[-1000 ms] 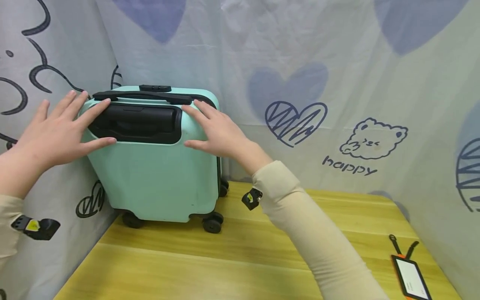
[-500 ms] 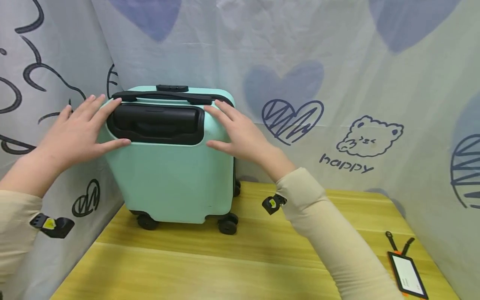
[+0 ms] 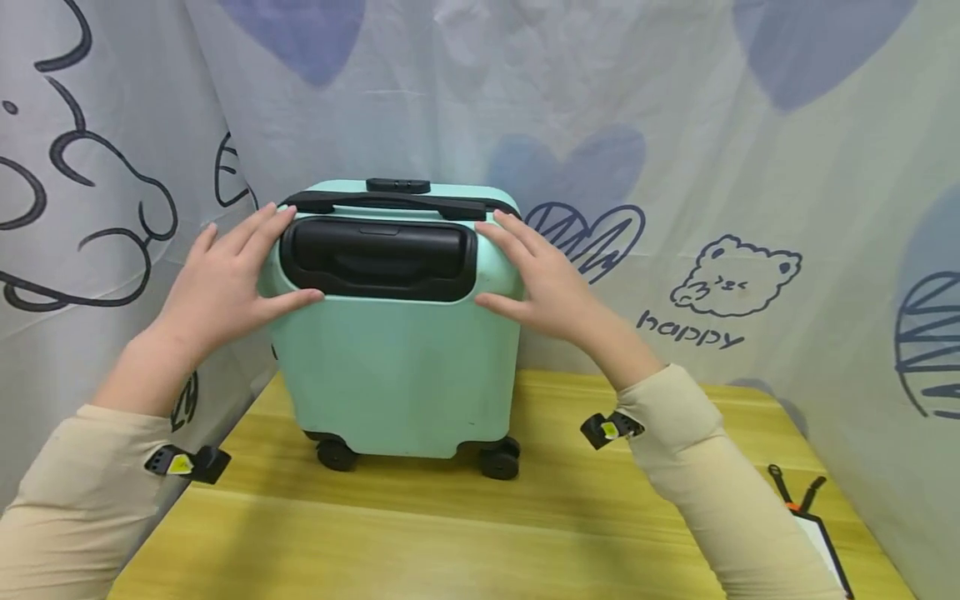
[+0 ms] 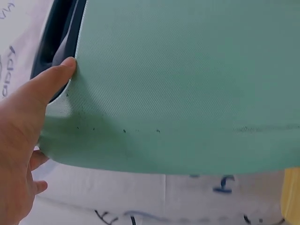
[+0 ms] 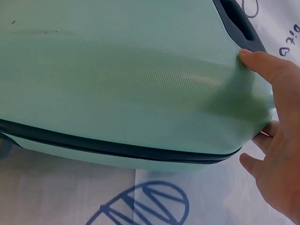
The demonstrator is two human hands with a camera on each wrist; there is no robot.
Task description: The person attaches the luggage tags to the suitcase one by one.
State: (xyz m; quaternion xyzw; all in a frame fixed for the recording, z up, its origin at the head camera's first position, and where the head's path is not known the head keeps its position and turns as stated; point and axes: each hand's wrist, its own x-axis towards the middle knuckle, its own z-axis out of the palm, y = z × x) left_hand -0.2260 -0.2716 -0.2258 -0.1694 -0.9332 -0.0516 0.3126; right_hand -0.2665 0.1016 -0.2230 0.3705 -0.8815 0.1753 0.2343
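A mint-green suitcase (image 3: 397,367) stands upright on its black wheels in the head view. A black carry handle (image 3: 390,202) runs along its top, with a black recessed panel (image 3: 378,260) below. My left hand (image 3: 225,283) lies at the upper left corner, its thumb on the front near the panel's edge and its straight fingers at the top. At the opposite corner my right hand (image 3: 551,287) mirrors it, fingers extended. In the left wrist view the left thumb (image 4: 68,65) presses the shell; the right wrist view has the right thumb (image 5: 248,56) likewise beside the panel.
The suitcase rests on a yellow wood-grain table (image 3: 420,542). A luggage tag (image 3: 817,533) with a black strap lies at the right, partly hidden by the right sleeve. Printed cloth (image 3: 697,167) hangs behind and on both sides.
The suitcase has moved to the right across the table, away from the left cloth wall, with both hands staying on its upper corners. The right sleeve now overlaps the tag.
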